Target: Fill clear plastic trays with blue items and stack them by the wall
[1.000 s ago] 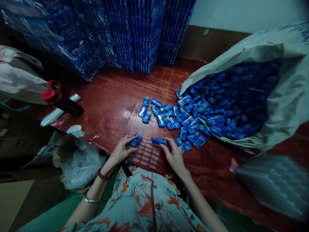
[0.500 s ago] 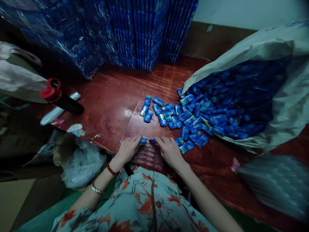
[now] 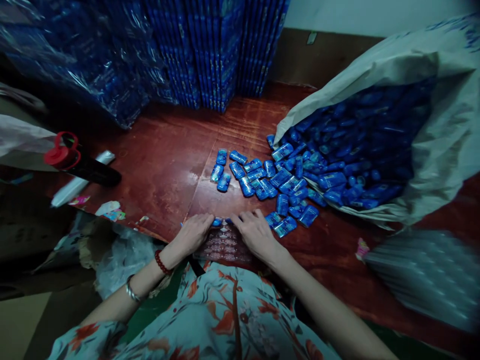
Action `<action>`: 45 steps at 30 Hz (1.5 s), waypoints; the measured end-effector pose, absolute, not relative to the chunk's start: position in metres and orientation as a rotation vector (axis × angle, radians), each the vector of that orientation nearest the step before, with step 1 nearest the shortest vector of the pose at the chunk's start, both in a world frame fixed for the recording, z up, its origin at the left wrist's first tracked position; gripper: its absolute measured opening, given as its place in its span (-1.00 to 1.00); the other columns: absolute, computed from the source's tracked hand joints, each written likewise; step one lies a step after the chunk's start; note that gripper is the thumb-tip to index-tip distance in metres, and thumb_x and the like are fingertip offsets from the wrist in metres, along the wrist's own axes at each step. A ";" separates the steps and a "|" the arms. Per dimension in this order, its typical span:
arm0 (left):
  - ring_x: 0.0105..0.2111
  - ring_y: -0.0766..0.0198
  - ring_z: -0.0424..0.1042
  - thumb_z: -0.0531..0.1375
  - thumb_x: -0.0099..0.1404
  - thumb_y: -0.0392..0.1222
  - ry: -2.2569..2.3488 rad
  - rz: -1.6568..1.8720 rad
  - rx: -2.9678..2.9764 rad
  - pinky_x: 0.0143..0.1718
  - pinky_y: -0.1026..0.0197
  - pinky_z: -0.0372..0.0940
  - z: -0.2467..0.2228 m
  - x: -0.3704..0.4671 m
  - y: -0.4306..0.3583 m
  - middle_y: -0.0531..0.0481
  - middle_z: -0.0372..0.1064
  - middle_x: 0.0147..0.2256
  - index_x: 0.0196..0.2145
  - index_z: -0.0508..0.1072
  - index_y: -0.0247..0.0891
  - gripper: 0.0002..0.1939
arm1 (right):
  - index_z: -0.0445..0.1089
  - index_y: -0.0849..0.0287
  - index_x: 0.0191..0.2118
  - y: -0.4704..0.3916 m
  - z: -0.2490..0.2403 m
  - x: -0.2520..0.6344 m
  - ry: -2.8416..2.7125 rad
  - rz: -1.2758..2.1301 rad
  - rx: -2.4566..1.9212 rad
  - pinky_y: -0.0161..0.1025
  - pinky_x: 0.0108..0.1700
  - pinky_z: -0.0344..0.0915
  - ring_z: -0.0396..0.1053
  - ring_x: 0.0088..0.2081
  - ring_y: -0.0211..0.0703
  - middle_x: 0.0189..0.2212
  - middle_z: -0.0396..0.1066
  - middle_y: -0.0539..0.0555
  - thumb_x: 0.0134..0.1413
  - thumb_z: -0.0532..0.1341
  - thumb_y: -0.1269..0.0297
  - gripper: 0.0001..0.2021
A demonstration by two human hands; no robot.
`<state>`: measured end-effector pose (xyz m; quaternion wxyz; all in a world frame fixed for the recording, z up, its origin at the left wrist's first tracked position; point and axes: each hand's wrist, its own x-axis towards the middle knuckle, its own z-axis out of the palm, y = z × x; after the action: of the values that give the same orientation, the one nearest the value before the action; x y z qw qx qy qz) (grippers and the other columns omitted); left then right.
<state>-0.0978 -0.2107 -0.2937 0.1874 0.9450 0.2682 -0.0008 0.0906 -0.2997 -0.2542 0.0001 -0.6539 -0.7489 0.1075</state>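
Note:
At the table's near edge lies a clear plastic tray (image 3: pixel 224 244) with rows of molded pockets. My left hand (image 3: pixel 192 233) is closed at its far left corner, fingers pressed on a small blue packet (image 3: pixel 216 222). On the other side, my right hand (image 3: pixel 255 235) has its fingers bent over the tray's far right part, with a bit of blue showing at its fingertips. Loose blue packets (image 3: pixel 256 174) lie just beyond my hands, some of them close to my right hand.
An open white sack (image 3: pixel 446 130) spills blue packets at the right. Stacked blue packs (image 3: pixel 210 60) stand at the back. A black bottle with a red lid (image 3: pixel 93 170) lies left, near a plastic roll (image 3: pixel 75 187). Clear trays (image 3: pixel 427 275) sit at the right.
The whole view has shifted, so the bottle, sack and packets appear further left. Both hands stay at the tray's far edge, with my right hand's fingers a little more spread and raised.

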 end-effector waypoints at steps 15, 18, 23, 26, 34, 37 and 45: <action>-0.11 0.13 0.37 -0.07 0.25 -0.47 0.768 -0.296 2.686 -0.05 0.06 0.25 -0.285 -0.069 -0.198 -0.19 0.37 -0.15 -0.05 0.24 -0.33 -0.67 | 0.29 0.28 0.00 -0.280 -0.258 0.077 -2.352 0.300 -2.155 -0.09 -0.06 0.11 0.36 -0.15 -0.03 -0.24 0.43 0.24 0.19 -0.02 0.48 -0.70; -0.06 0.07 0.34 0.01 0.34 -0.21 0.760 -0.114 2.676 -0.02 0.00 0.22 -0.285 -0.069 -0.188 -0.19 0.36 -0.09 0.07 0.20 -0.31 -0.64 | 0.31 0.16 -0.02 -0.276 -0.259 0.107 -2.222 0.392 -2.096 -0.15 -0.06 0.13 0.35 -0.09 -0.07 -0.14 0.42 0.16 0.26 -0.02 0.31 -0.73; -0.09 0.17 0.35 -0.12 0.41 -0.07 0.820 0.355 2.407 -0.05 0.12 0.23 -0.281 -0.052 -0.154 -0.11 0.36 -0.08 0.08 0.23 -0.25 -0.62 | 0.28 0.16 0.01 -0.257 -0.269 0.139 -1.827 0.254 -2.305 -0.22 -0.14 0.18 0.35 -0.11 -0.09 -0.11 0.39 0.15 0.29 -0.09 0.13 -0.65; -0.13 0.13 0.37 -0.05 0.38 -0.03 0.911 0.267 2.453 -0.07 0.11 0.25 -0.287 -0.029 -0.133 -0.17 0.36 -0.11 -0.07 0.33 -0.32 -0.65 | 0.19 0.27 0.09 -0.239 -0.281 0.130 -1.813 0.144 -2.485 -0.15 -0.15 0.21 0.34 -0.14 0.02 -0.12 0.36 0.25 0.19 0.07 0.13 -0.57; 0.05 0.01 0.25 0.06 0.30 -0.18 0.968 0.220 2.646 0.06 -0.03 0.17 -0.306 -0.007 -0.118 -0.26 0.20 0.07 0.10 0.21 -0.30 -0.58 | 0.08 0.26 0.16 -0.252 -0.297 0.135 -1.723 0.316 -2.275 -0.17 -0.09 0.24 0.32 -0.08 -0.03 -0.08 0.33 0.24 0.16 -0.02 0.43 -0.57; 0.02 0.11 0.28 -0.01 0.35 -0.21 0.860 0.437 2.478 0.04 0.06 0.21 -0.304 -0.039 -0.125 -0.21 0.26 0.03 0.07 0.26 -0.28 -0.65 | 0.10 0.21 0.10 -0.293 -0.290 0.147 -1.468 0.486 -2.037 -0.18 -0.15 0.29 0.38 -0.16 -0.07 -0.12 0.38 0.18 0.21 -0.01 0.29 -0.65; -0.35 0.28 0.35 0.14 0.28 -0.10 1.154 0.679 2.066 -0.30 0.27 0.28 -0.289 -0.134 -0.205 -0.01 0.35 -0.33 -0.23 0.41 -0.25 -0.81 | 0.30 0.12 -0.16 -0.360 -0.284 0.113 -1.354 0.560 -1.821 -0.24 -0.23 0.35 0.41 -0.30 -0.17 -0.30 0.43 0.05 0.17 0.11 0.23 -0.84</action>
<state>-0.1336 -0.2052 -0.2889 0.3331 0.7913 0.4419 0.2601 0.1134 -0.3602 -0.2840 0.3915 -0.7168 -0.5332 0.2204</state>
